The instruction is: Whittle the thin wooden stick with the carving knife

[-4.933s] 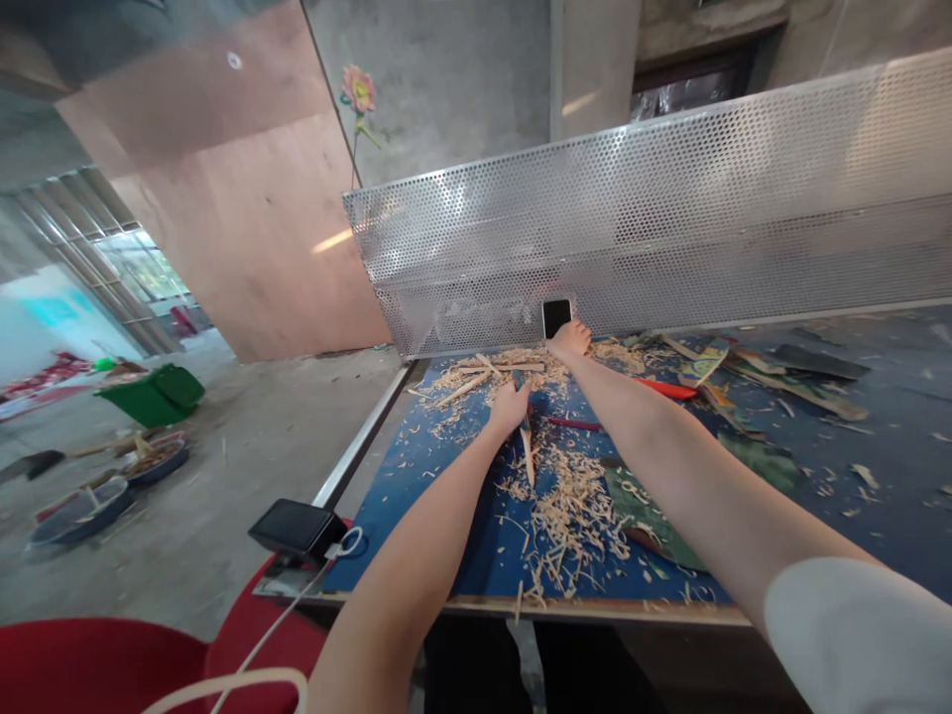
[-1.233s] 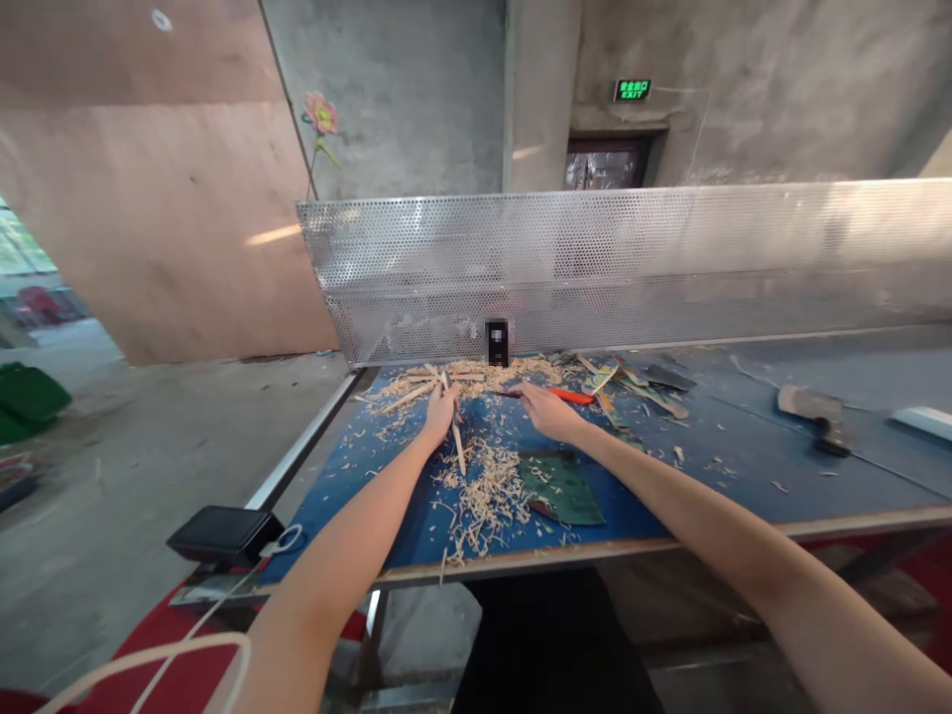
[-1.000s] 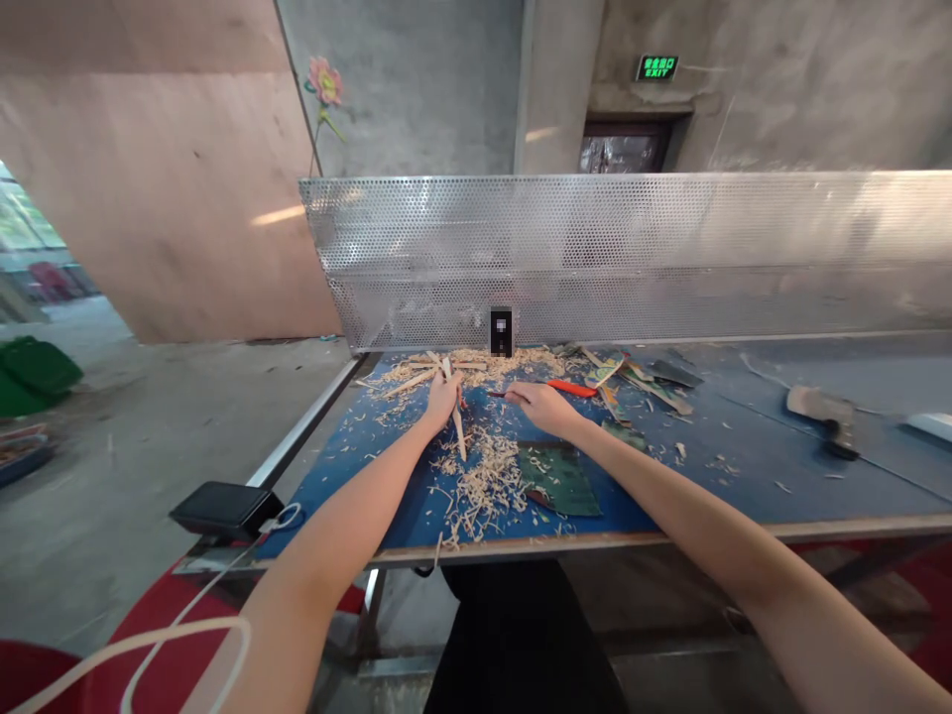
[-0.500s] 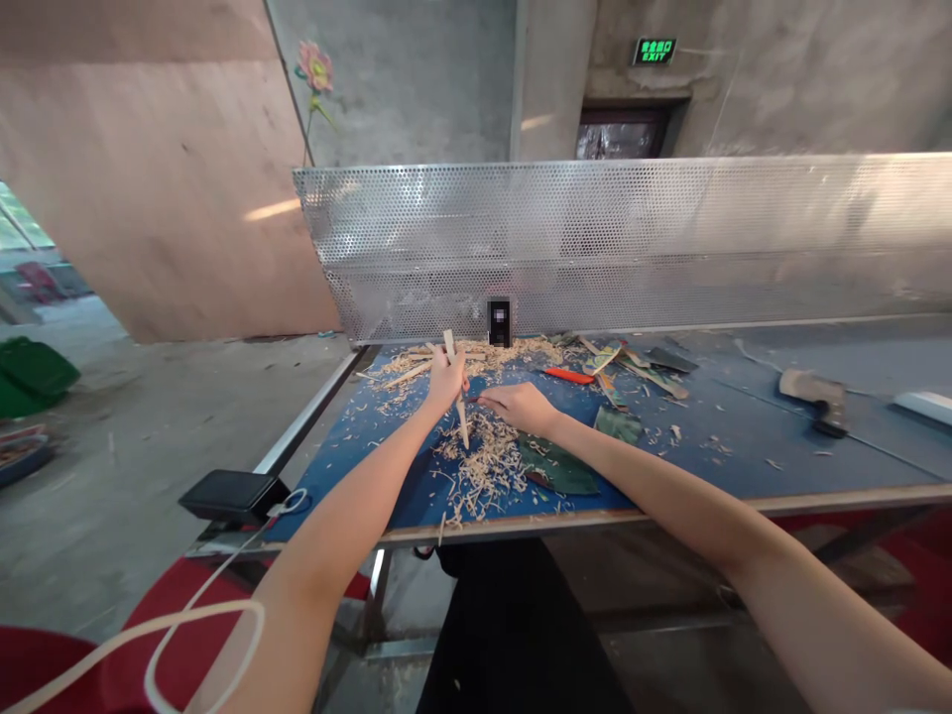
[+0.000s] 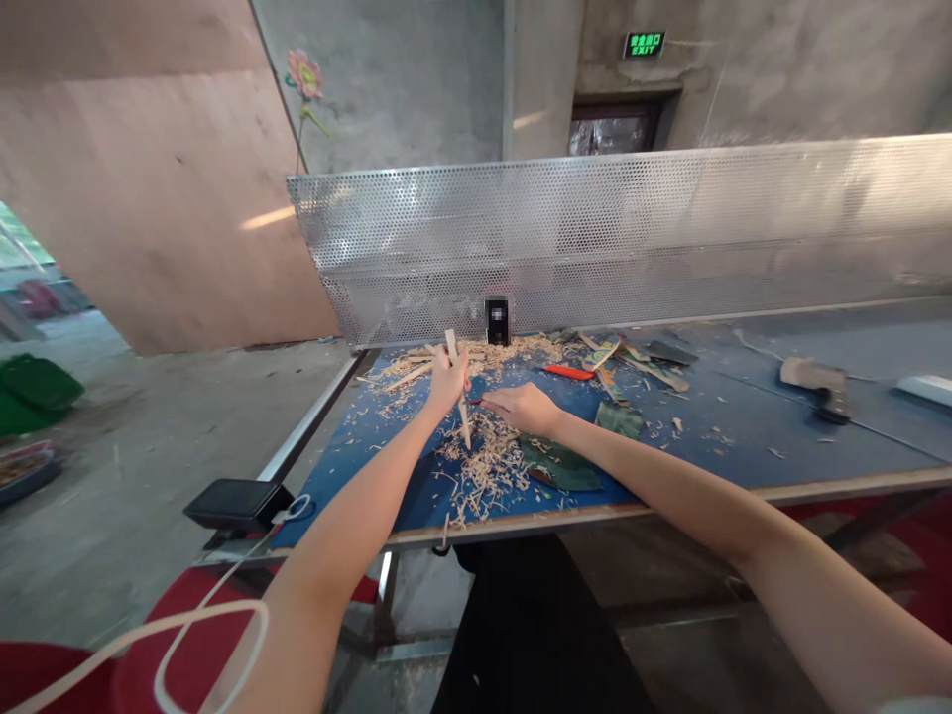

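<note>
My left hand (image 5: 449, 377) is closed around a pale wooden stick (image 5: 464, 421), which slants with its narrow lower end down among curled wood shavings (image 5: 487, 476). Its squared top pokes out above my fist. Close on the right, my right hand (image 5: 525, 409) pinches a small dark red tool (image 5: 477, 402). Fingers cover most of that tool, and its tip reaches toward the stick just below my left hand; whether they touch I cannot tell. Beneath my right wrist lies a dark green leaf-like piece (image 5: 569, 466).
An orange-handled knife (image 5: 569, 373), wood strips (image 5: 654, 369) and a hatchet (image 5: 818, 387) lie on the blue tabletop (image 5: 714, 436). A black device (image 5: 498, 320) stands against the perforated metal panel (image 5: 416, 248). At the left corner sits a black box (image 5: 238, 504) with a white cable (image 5: 171, 635).
The camera view has tilted and shifted slightly. Both hands keep nearly the same place and grip on the stick and the small tool.
</note>
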`<state>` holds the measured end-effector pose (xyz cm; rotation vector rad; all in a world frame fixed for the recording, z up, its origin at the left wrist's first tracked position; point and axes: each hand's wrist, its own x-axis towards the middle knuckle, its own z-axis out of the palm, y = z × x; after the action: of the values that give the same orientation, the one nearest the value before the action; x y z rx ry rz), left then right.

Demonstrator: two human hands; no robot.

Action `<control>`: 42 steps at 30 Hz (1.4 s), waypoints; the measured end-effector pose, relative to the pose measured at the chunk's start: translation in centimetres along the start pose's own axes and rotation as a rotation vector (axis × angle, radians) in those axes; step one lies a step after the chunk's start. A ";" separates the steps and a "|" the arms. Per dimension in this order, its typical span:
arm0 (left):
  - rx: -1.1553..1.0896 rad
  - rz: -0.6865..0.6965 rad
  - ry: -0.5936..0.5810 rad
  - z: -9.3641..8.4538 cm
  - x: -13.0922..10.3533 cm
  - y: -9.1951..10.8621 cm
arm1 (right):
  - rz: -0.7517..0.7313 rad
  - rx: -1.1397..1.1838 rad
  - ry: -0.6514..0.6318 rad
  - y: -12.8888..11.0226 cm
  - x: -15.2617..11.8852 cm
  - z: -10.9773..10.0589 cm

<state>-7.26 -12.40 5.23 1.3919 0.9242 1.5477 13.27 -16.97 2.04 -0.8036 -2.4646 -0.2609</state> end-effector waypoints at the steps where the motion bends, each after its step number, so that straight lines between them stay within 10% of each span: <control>1: 0.000 0.001 0.007 0.1 -0.1 0.0 | 0.006 0.002 0.013 0.0 0.1 0.1; 12: 0.015 0.042 0.075 0.1 -0.2 0.5 | -0.149 -0.013 -0.103 0.1 -0.3 0.0; 18: 0.052 0.040 0.085 0.1 0.0 0.0 | 0.008 -0.013 0.022 -0.2 0.3 0.1; 26: 0.029 0.077 0.089 0.2 -0.4 0.6 | -0.206 -0.126 -0.265 -1.4 -0.1 -1.2; 33: 0.088 0.026 0.079 1.1 -0.8 1.7 | -0.047 -0.203 -0.058 -1.3 0.3 -2.1; 42: 0.021 0.061 0.055 1.2 -1.5 2.1 | -0.003 -0.178 -0.087 -1.1 -0.2 -1.1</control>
<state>-6.28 -14.61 6.76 1.4099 0.9409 1.6330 13.21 -18.35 2.80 -0.9017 -2.5501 -0.4606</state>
